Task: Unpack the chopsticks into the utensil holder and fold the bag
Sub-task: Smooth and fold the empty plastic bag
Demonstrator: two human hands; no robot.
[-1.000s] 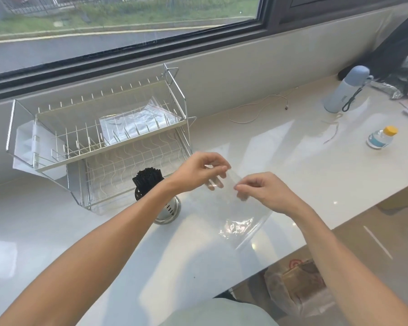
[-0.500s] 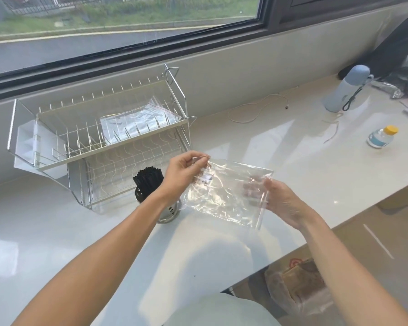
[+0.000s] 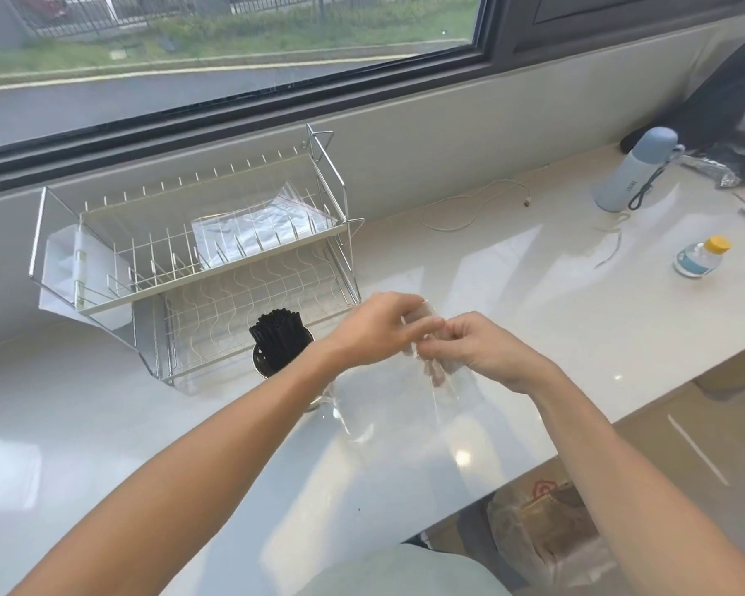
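Note:
A bundle of black chopsticks (image 3: pixel 279 333) stands upright in the round metal utensil holder (image 3: pixel 262 367) in front of the dish rack. A clear plastic bag (image 3: pixel 409 402) hangs above the counter, doubled over, its lower part drooping toward the surface. My left hand (image 3: pixel 379 326) and my right hand (image 3: pixel 482 350) meet at the bag's top edge, and both pinch it with curled fingers. The bag's edges are hard to see against the glossy counter.
A two-tier wire dish rack (image 3: pixel 198 260) with a plastic sheet on its upper tier stands at the back left. A pale blue flask (image 3: pixel 633 174), a small yellow-capped bottle (image 3: pixel 699 256) and a white cable (image 3: pixel 474 208) lie right. The counter's front edge (image 3: pixel 577 428) runs diagonally.
The bag was held spread out wide between my hands half a second ago. Now my hands have come together at its top, folding it in half.

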